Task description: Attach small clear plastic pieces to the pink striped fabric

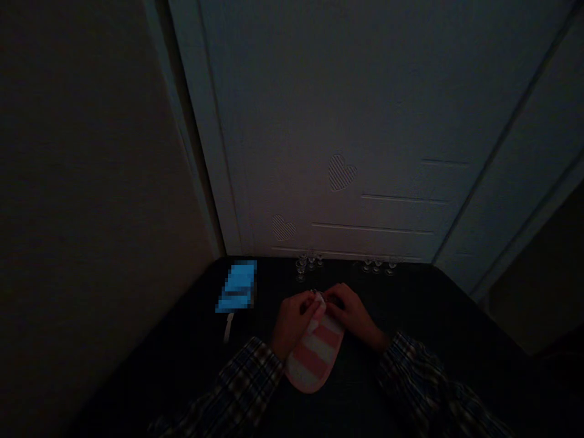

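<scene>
A pink-and-white striped cloth (314,359) with a rounded lower end hangs over the dark table beneath my hands. My left hand (294,319) is closed, pinching a bunched upper fold of this cloth between thumb and fingers. Facing it, my right hand (351,310) has its fingers curled in at the cloth's top edge. Something small glints between the fingertips of both hands; dim light and the fingers hide what it is. Just beyond my hands stand several tiny clear stemmed glasses (300,267), with another small group of stemmed glasses (378,266) farther right.
On the left of the dark table (182,359) lies a bright blue, pixelated screen (237,286), with a white strip (229,327) below it. A pale panel (365,115) with embossed hearts rises along the back edge. A brownish wall (100,182) closes the left side.
</scene>
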`<state>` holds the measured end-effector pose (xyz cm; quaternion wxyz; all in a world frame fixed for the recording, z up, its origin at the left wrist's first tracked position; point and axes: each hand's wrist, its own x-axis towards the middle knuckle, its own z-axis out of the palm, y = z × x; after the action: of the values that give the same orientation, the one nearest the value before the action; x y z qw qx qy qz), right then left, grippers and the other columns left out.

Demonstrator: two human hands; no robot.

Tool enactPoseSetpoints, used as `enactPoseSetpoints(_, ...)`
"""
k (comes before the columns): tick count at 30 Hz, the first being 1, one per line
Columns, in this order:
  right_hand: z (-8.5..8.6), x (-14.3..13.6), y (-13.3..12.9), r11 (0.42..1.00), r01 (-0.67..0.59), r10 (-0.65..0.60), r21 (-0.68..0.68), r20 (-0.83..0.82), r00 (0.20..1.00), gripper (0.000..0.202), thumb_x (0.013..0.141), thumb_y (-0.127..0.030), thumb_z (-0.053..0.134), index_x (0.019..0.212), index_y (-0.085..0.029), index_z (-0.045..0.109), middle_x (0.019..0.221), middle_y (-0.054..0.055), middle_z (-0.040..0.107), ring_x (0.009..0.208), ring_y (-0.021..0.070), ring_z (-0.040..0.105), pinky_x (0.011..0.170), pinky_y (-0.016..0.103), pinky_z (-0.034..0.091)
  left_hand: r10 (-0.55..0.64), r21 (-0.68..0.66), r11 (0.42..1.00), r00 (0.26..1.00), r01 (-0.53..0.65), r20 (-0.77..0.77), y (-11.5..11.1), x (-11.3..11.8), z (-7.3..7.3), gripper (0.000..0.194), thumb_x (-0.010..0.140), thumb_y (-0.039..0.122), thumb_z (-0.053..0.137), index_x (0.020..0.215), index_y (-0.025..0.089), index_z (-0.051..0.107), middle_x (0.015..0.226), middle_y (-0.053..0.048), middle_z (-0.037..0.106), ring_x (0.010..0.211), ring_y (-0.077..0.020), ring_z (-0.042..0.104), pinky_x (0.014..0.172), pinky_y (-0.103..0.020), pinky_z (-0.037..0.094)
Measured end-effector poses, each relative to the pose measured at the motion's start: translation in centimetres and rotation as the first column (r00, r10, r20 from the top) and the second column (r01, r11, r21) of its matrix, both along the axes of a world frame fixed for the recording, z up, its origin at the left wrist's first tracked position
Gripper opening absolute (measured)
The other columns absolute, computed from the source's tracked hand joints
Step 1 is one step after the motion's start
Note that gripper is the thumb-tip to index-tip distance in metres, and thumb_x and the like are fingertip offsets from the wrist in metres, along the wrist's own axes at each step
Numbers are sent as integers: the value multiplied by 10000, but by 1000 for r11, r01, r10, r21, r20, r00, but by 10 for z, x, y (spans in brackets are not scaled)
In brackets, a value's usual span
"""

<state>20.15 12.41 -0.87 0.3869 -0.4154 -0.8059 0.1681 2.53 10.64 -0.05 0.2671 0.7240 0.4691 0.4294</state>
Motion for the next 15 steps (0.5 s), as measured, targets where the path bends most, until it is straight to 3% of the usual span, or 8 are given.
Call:
enactPoseSetpoints(5,2,-1,-6,996,42,-43,-78,-15,999,70,830,-247,546,858,-197,585,795,16,581,759,155,519,705,280,408,-18,-123,992,1000,16,-15,5,0,0,302,848,379,445,714,157,598,602,22,550,562,-106,483,530,-216,313)
enactPoseSetpoints(10,-6,0,-10,996,28,-21,-84,83,996,89,853,-266,510,848,-201,570,783,22,598,755,159,540,708,282,436,-37,-268,962,999,44,31,5,-3,-10,231,827,322,483,684,157,558,585,30,529,545,-92,457,514,-192,306)
enactPoseSetpoints(13,-9,1,-12,1000,17,-17,-1,155,988,110,862,-276,491,899,-211,572,797,25,633,746,159,578,746,288,463,-30,-353,935,999,42,39,3,-7,-20,240,808,323,497,640,160,556,583,16,551,548,-97,475,510,-179,330)
enactPoseSetpoints(15,-8,2,-12,995,8,-28,100,194,981,140,859,-304,498,943,-221,573,783,24,660,742,167,608,750,282,481,-53,-339,938,997,69,57,3,-9,-27,288,820,366,469,639,168,572,572,12,562,537,-99,484,510,-176,344)
